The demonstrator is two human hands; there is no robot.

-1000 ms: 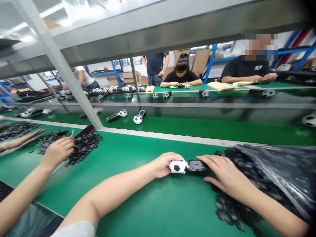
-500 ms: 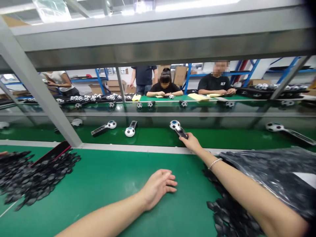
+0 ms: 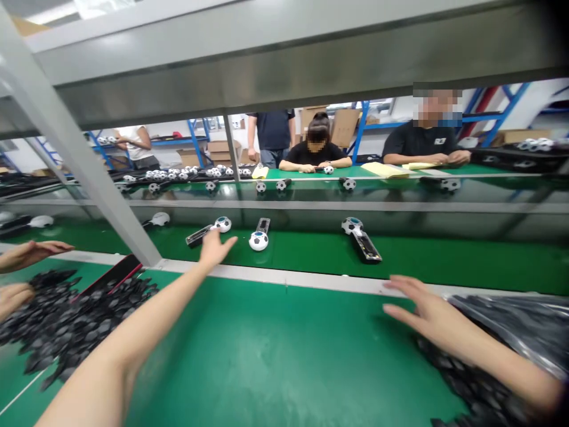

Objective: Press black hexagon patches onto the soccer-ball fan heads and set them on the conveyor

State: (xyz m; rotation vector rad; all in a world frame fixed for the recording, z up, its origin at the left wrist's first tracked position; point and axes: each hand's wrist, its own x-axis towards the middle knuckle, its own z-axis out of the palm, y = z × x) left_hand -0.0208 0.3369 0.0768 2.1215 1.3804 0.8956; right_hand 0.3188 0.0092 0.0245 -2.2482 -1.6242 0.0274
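My left hand [image 3: 214,249] reaches over the green belt with thumb spread. Its fingertips overlap a football-headed device [image 3: 223,224] with a dark open handle; whether they touch is unclear. A second football-headed device [image 3: 258,240] lies just right of that hand, ball end nearer me. Further right rests a third such device [image 3: 367,247], its handle showing inner parts and pointing toward me. My right hand [image 3: 422,305] is apart from it, held in the air near the belt's edge, with nothing in its spread fingers.
Small black pieces [image 3: 89,323] are heaped at left beside a red-edged dark strip [image 3: 106,279]. Another person's hands [image 3: 26,258] reach in there. A clear plastic bag [image 3: 511,326] lies at right. A grey post [image 3: 89,136] and overhead beam [image 3: 284,65] frame the belt. Co-workers sit opposite.
My right hand has let go of a football-headed device and drawn back to the right. My left hand has moved from the table up and left to another device. The view has shifted.
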